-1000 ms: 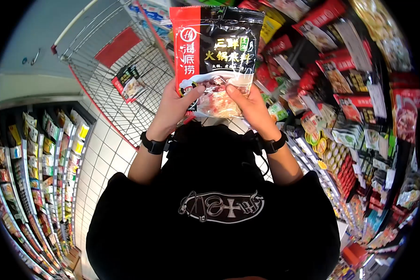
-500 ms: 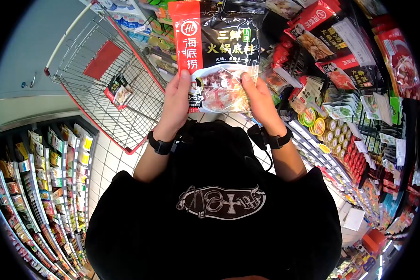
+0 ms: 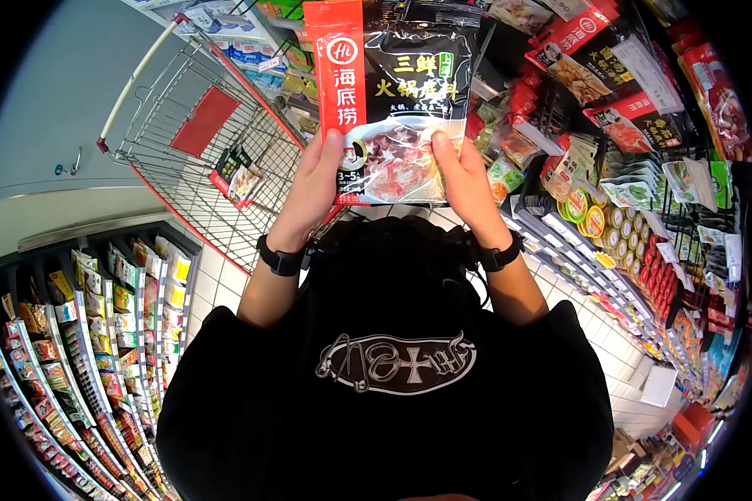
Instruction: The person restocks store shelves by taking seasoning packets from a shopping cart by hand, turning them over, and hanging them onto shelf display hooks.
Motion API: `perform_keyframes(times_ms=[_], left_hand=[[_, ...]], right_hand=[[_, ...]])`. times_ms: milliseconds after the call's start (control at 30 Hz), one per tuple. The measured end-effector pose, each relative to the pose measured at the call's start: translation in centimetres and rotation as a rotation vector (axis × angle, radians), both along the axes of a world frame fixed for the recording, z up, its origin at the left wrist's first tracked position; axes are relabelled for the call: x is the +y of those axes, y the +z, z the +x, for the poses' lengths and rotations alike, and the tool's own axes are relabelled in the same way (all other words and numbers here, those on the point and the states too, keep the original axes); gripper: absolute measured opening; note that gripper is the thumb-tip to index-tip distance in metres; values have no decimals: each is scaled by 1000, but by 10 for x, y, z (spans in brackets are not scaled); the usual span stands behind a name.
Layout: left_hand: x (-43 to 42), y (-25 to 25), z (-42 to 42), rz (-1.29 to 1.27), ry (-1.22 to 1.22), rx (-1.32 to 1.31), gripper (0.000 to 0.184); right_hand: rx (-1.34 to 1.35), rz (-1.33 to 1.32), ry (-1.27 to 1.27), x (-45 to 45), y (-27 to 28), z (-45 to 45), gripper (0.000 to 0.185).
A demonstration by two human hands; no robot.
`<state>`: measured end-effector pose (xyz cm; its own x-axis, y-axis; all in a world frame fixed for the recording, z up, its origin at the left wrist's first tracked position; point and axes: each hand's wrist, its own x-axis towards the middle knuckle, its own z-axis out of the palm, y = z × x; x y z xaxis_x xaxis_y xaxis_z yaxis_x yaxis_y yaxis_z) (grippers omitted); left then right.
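Pouch of glossy black-and-red plastic [image 3: 403, 100] at top centre of frame, pinched in the grip of bare left hand [image 3: 311, 182] and bare right hand [image 3: 470, 184] (one at each side); red-trimmed metal-wire cart [image 3: 206, 122], upper left.

Red-and-black rectangular plastic pouch [image 3: 405, 104] looks glossy, slightly crinkled. Silver wire-mesh shopping cart [image 3: 165, 167] is metal; its red rectangular panel [image 3: 206, 121] looks smooth. Black short-sleeved shirt [image 3: 384, 442]: matt cloth.
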<state>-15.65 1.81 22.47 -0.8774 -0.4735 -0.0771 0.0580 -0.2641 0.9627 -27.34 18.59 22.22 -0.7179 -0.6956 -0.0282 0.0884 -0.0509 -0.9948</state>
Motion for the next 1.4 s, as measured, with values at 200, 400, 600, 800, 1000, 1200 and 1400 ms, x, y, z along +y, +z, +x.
perform_keyframes(times_ms=[200, 400, 600, 800, 1000, 1200, 1400], left_hand=[[-12, 5, 6, 202, 21, 22, 44], [-25, -1, 9, 295, 85, 55, 40], [-34, 3, 13, 300, 147, 74, 40], [-37, 12, 16, 326, 194, 99, 42], [-48, 19, 21, 357, 148, 47, 45], [-56, 26, 25, 347, 87, 75, 45], [-63, 27, 32, 337, 7, -37, 45]], right_hand=[[-113, -70, 53, -21, 5, 5, 38], [-101, -44, 62, -38, 6, 6, 38], [-94, -67, 105, -52, 12, 6, 38], [-47, -60, 115, -60, 18, 6, 40], [-117, -34, 121, -69, 22, 5, 49], [-139, -10, 165, -70, 30, 4, 46], [-164, 27, 216, -69, 25, 1, 44]])
